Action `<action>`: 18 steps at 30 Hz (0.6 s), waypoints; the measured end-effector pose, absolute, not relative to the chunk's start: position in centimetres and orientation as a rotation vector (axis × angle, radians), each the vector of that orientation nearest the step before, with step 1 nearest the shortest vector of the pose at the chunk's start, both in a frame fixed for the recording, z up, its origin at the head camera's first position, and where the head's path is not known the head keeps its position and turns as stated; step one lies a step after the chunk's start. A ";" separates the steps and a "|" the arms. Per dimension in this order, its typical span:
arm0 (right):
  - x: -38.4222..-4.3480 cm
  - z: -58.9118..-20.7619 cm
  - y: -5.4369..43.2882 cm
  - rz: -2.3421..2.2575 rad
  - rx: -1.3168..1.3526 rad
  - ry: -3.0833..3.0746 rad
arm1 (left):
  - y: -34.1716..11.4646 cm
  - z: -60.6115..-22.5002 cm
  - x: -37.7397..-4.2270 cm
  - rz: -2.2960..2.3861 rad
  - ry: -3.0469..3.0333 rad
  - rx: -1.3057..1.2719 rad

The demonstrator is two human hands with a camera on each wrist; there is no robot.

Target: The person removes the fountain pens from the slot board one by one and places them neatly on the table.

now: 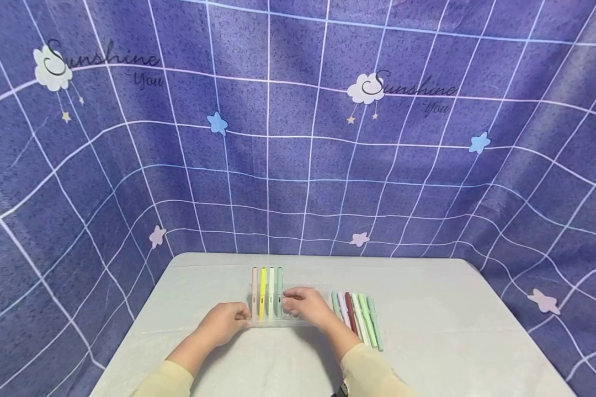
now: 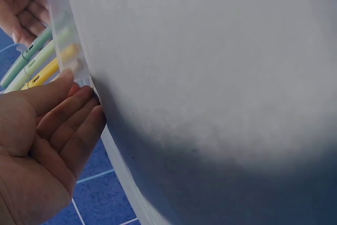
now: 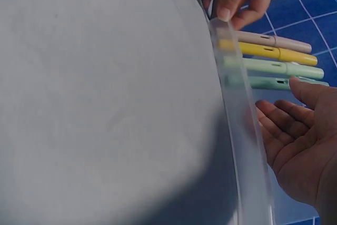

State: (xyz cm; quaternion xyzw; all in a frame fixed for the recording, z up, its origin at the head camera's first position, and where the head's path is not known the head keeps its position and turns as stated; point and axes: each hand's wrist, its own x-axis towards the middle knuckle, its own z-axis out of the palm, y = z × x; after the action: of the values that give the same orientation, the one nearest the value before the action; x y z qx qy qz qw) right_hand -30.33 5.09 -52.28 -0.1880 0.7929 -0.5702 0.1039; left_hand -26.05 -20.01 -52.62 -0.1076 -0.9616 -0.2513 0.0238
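A clear plastic tray (image 1: 298, 323) lies on the table with several capped pens side by side at its left end: a beige-pink pen (image 1: 254, 289), a yellow pen (image 1: 262, 289), a pale green pen (image 1: 271, 289) and a teal pen (image 1: 280, 289). My left hand (image 1: 227, 322) pinches the tray's near left corner between thumb and fingers, as the left wrist view shows. Inside the tray, my right hand (image 1: 305, 304) is beside the teal pen, fingers loosely bent and palm empty. Its thumb (image 3: 308, 90) seems to touch that pen in the right wrist view.
Right of the tray, a row of loose pens lies slanted on the white table (image 1: 442, 325), among them a dark red pen (image 1: 350, 311) and a bright green pen (image 1: 369, 317). A purple-blue grid-patterned curtain (image 1: 298, 165) hangs behind and along both sides.
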 end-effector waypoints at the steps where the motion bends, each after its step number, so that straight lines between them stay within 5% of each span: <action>1: -30.3 -52.3 4.9 -1.703 -0.552 2.322 | -20.0 -52.6 -26.1 -0.776 -2.977 -0.334; 18: -30.5 -52.3 3.1 -1.715 -0.489 2.372 | -20.2 -52.4 -25.9 -0.803 -2.961 -0.359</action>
State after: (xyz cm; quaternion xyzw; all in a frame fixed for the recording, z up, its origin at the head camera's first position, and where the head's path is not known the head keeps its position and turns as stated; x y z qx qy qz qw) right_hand -30.49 3.09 -52.32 -0.1642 0.7962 -0.5759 0.0868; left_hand -25.92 -20.18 -52.39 -0.1162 -0.9583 -0.2598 0.0265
